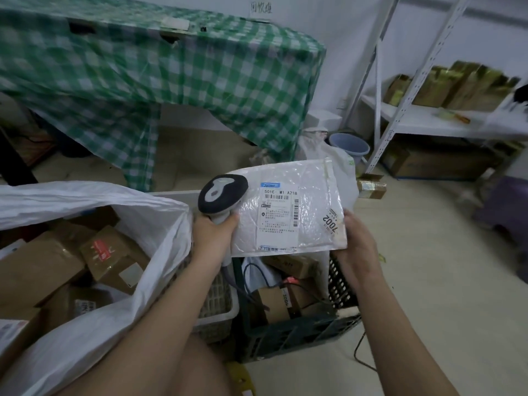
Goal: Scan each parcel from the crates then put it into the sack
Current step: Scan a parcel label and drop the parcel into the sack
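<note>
My right hand (355, 247) holds a white bubble-mailer parcel (311, 178) by its lower right corner, label side up, above the dark crate (300, 335). My left hand (213, 235) grips the handle of a grey and black barcode scanner (221, 192), whose head sits at the parcel's left edge, beside the label. The white sack (94, 195) stands open at the left with several cardboard boxes inside. More boxes and a cable lie in the dark crate. A pale crate (220, 304) sits between the sack and the dark crate.
A table under a green checked cloth (160, 75) fills the back. Metal shelving (428, 121) with gold packages stands at the right, cartons beneath it. A blue bucket (350, 145) and a white plastic bag sit behind the parcel. Bare floor lies to the right.
</note>
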Tool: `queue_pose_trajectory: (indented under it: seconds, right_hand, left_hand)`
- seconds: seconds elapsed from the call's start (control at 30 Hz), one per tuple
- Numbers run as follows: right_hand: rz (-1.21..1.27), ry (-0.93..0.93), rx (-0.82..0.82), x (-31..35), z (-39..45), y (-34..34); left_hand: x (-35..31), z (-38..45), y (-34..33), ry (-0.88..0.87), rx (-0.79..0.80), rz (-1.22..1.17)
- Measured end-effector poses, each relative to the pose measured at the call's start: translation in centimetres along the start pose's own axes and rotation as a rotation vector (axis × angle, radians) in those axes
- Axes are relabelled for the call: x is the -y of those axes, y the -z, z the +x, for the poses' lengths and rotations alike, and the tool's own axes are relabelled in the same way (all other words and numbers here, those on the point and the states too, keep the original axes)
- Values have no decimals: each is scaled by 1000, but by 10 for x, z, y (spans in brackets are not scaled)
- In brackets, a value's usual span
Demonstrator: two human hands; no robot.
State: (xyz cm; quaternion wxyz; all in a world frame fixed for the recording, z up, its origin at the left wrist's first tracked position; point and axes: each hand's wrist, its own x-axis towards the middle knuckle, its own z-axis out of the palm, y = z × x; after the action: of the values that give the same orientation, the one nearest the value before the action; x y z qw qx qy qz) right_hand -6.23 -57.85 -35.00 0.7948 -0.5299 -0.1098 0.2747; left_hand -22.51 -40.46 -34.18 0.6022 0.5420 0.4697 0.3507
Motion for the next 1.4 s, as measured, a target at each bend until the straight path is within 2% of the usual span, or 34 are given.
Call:
queue_pose_trajectory:
  seconds: [0.1,0.2,0.27,0.33,0.47,0.67,1.0,1.4]
  right_hand:
    - [-249,51,-50,31,13,-2]
    - [-517,37,46,53,27,-15]
    - [-593,40,91,60,32,-22]
    - [-625,97,63,60,36,-22]
    - [-484,228,-58,43,35,-20]
    - [-283,204,-149,7,27,-14]
    - [-245,186,-109,3,30,-11]
    - [-280,176,-94,6,30,-5]
  left_hand:
    - [2,2,0,-37,-17,16]
    - [2,0,-1,-80,5,42]
    - [1,-3,0,-109,33,54]
    - [1,-5,3,-120,68,34]
    - [2,-7,12,-151,126,-10]
    - [11,-14,15,-184,230,41]
    - [17,-13,10,-200,333,146]
    - [17,-15,12,-180,454,125]
